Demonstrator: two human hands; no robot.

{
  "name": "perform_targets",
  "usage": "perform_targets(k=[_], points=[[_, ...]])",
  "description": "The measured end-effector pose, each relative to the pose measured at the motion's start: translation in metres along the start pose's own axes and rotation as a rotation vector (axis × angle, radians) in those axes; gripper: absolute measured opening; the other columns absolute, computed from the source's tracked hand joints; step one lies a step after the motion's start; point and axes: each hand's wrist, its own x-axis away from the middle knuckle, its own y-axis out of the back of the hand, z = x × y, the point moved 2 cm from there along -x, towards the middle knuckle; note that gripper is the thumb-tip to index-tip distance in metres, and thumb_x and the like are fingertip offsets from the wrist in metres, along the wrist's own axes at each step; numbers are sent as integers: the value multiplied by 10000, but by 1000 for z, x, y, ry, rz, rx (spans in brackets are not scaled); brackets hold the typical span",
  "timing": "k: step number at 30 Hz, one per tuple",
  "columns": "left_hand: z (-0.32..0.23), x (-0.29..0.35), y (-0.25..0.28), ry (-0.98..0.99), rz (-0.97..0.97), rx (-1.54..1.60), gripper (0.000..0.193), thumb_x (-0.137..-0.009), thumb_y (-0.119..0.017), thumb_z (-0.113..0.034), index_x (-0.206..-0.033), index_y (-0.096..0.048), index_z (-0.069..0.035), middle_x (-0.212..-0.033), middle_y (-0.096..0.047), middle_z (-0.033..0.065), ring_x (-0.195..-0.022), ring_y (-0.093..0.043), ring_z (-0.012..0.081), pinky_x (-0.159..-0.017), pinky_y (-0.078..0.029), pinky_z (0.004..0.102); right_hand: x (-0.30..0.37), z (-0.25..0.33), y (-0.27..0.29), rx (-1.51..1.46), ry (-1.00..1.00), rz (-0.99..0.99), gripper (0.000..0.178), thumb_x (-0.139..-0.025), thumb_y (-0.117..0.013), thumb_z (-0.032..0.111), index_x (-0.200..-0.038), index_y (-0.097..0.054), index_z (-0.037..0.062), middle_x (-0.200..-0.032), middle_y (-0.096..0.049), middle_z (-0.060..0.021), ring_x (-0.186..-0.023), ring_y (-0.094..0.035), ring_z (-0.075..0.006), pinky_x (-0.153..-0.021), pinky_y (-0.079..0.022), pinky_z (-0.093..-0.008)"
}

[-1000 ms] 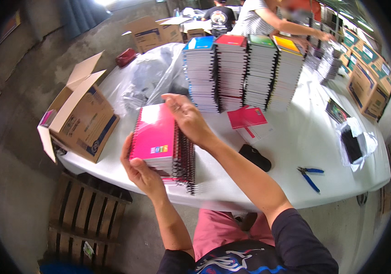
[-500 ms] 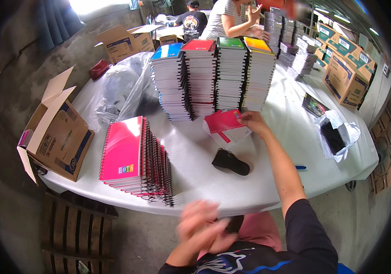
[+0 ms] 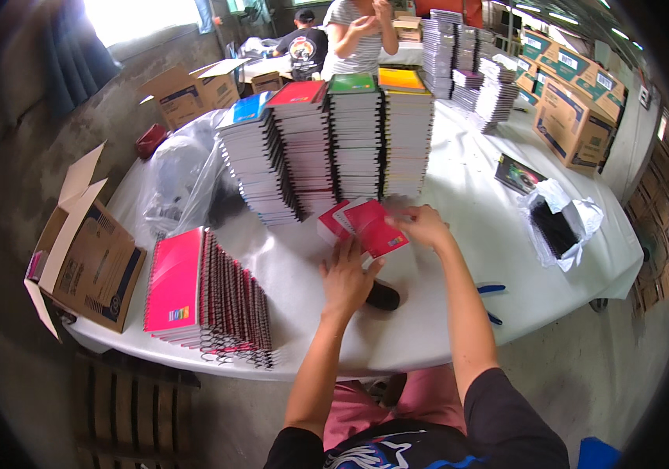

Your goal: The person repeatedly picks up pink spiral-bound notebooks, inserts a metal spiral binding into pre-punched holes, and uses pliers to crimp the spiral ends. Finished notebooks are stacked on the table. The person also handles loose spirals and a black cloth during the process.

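Note:
Loose red covers and white sheets lie in the middle of the table, in front of the tall stacks. My left hand point(image 3: 344, 277) rests flat on their near side, fingers spread. At the right edge of the top red cover point(image 3: 377, 228), my right hand point(image 3: 426, 227) has its fingers pinched on it. A dark blurred patch beside those fingertips is too smeared to name. Partly covered by my left wrist is a black rounded object point(image 3: 383, 296). To the left stands a slanting pile of red spiral notebooks point(image 3: 178, 273), their black coils facing right.
Tall stacks of blue, red, green and yellow notebooks point(image 3: 354, 137) stand behind my hands. A blue-handled tool point(image 3: 491, 288) lies right, beyond it a white-wrapped black bundle point(image 3: 552, 230). Open carton point(image 3: 96, 270) and clear plastic bag point(image 3: 180, 187) are left. Two people are behind the table.
My left hand has risen from near my lap onto the sheets. My right hand still grips the red cover, now turned at a different angle. The view has shifted, showing more of the blue-handled tool.

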Motion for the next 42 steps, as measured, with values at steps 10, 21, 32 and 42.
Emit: perform_targets(k=[10, 21, 32, 42], points=[[4, -16, 3, 97, -42, 481, 604, -895, -554, -429, -1352, -406, -63, -1406, -377, 146, -1290, -376, 300, -1058, -289, 451, 56, 35, 9, -54, 182, -276, 310, -830, -637, 242, -1057, -577, 39, -927, -645, -224, -890, -615, -405, -755, -495, -454], [-61, 80, 135, -343, 31, -12, 462, -776, -568, 34, -1194, -564, -163, -850, -639, 25, -767, -614, 184, -926, -363, 398, 83, -155, 159, 532, 39, -718, 524, -785, -687, 298, -1223, -519, 65, -1241, -524, -155, -1156, -492, -338, -952, -411, -441], [-31, 133, 86, -151, 88, -423, 487, -813, -610, -133, -1253, -534, -327, -1074, -530, 7, -1200, -441, 234, -987, -3, 727, 39, -266, 250, 1125, -238, -454, 333, -854, -587, 176, -1169, -481, 152, -1026, -634, -131, -964, -627, -321, -830, -413, -572], [-41, 144, 76, 37, 27, -459, 925, -526, -833, -384, -1357, -428, -356, -1113, -492, 4, -1236, -381, 254, -970, -79, 734, 37, -207, 262, 501, -203, -131, 722, -830, -673, 254, -1428, -275, 183, -924, -634, -174, -673, -631, -284, -578, -512, -374]])
